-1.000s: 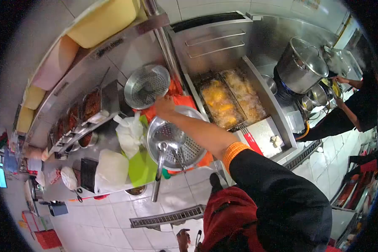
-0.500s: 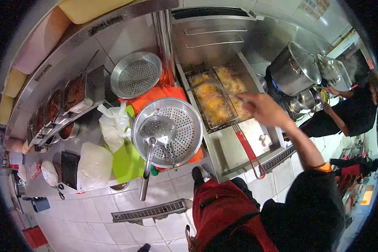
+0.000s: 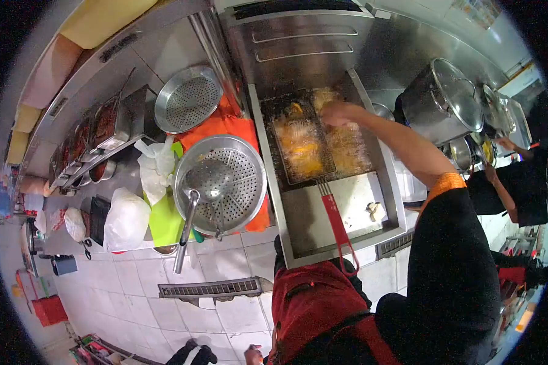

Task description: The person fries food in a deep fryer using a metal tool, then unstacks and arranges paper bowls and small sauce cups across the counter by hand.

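Observation:
My right hand (image 3: 341,114) is over the back of the fryer (image 3: 268,182), its fingers closed around a thin metal utensil that is mostly hidden. Below it, yellow-orange food (image 3: 303,155) fries in a wire basket, whose red handle (image 3: 337,228) points toward my body. Paler food (image 3: 349,152) bubbles in the oil to the right. What looks like my left hand (image 3: 254,354) shows only in part at the bottom edge, low beside the red apron (image 3: 313,304); its grip is unclear.
Left of the fryer sit a large perforated bowl (image 3: 243,201) holding a skimmer (image 3: 208,180), and another colander (image 3: 189,100). White bags (image 3: 126,219) lie on the counter. A big lidded pot (image 3: 438,100) stands right. A co-worker (image 3: 517,188) is at the stove.
My right hand first left the colanders for the fryer with the metal utensil, then moved up and left over the food. The red-handled basket was shifted. The view has also shifted.

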{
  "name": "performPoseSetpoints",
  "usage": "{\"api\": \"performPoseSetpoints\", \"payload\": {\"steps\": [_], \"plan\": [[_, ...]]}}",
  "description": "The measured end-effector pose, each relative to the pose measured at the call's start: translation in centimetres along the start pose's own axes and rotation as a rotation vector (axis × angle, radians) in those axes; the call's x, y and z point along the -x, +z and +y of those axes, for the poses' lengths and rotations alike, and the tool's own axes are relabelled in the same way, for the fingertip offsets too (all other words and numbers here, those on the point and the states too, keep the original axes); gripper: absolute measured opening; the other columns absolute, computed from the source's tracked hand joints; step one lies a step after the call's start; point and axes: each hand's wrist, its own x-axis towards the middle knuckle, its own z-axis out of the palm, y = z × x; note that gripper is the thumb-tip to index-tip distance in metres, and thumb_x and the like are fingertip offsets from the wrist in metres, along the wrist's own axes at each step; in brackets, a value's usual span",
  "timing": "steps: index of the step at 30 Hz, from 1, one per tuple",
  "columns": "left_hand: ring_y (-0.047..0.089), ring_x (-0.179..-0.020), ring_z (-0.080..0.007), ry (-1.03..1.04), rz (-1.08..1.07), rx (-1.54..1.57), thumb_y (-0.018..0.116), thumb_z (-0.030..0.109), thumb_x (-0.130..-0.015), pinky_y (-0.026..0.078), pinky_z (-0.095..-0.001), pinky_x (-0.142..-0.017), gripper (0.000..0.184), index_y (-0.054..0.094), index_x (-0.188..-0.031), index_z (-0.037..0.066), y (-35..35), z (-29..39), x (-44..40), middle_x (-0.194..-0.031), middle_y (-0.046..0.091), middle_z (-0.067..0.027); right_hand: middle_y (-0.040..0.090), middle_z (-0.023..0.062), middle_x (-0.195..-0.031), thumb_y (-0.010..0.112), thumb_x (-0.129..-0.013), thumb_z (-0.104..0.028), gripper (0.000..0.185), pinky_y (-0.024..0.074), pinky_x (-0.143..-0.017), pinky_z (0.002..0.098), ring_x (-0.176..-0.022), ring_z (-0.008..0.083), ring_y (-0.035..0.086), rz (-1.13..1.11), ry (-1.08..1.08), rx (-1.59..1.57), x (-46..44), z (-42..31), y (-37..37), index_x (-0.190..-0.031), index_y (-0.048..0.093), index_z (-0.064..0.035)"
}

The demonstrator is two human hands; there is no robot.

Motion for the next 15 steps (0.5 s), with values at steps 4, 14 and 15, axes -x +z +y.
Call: {"api": "performPoseSetpoints", "payload": {"steps": [4,14,15], "plan": [[0.053,-0.057,-0.0180,0.096,-0.004,-0.276,0.048,0.030,-0.094,0.046,-0.0347,-0.054,0.033,0.060,-0.103,0.000,7.7,5.0,3.3,-0.072,0.059,-0.0095,0.063,0.0186,-0.069,0.066,-0.066,-0.009,0.012,0.0522,-0.058,0.0426,-0.073,0.0314,0.065,0.651,0.186,-0.135,1.9,0.1,4.9,-0.065,0.065,0.0031],[0.055,-0.059,-0.0242,0.119,-0.033,-0.256,0.047,0.032,-0.093,0.046,-0.0383,-0.056,0.035,0.060,-0.104,0.002,10.9,8.4,4.8,-0.069,0.059,-0.0138,0.049,0.0119,-0.050,0.057,-0.070,-0.010,0.023,0.0394,-0.047,0.0394,-0.048,0.0231,0.047,0.211,0.373,-0.832,-1.4,0.2,1.8,-0.054,0.047,0.0029],[0.055,-0.060,-0.0248,0.119,-0.040,-0.249,0.047,0.033,-0.093,0.046,-0.0387,-0.056,0.035,0.060,-0.104,0.002,10.9,8.9,4.3,-0.069,0.059,-0.0142,0.051,0.0134,-0.055,0.055,-0.073,-0.012,0.020,0.0410,-0.050,0.0407,-0.051,0.0247,0.049,0.119,0.332,-0.778,0.3,0.7,0.4,-0.060,0.051,0.0033]]}}
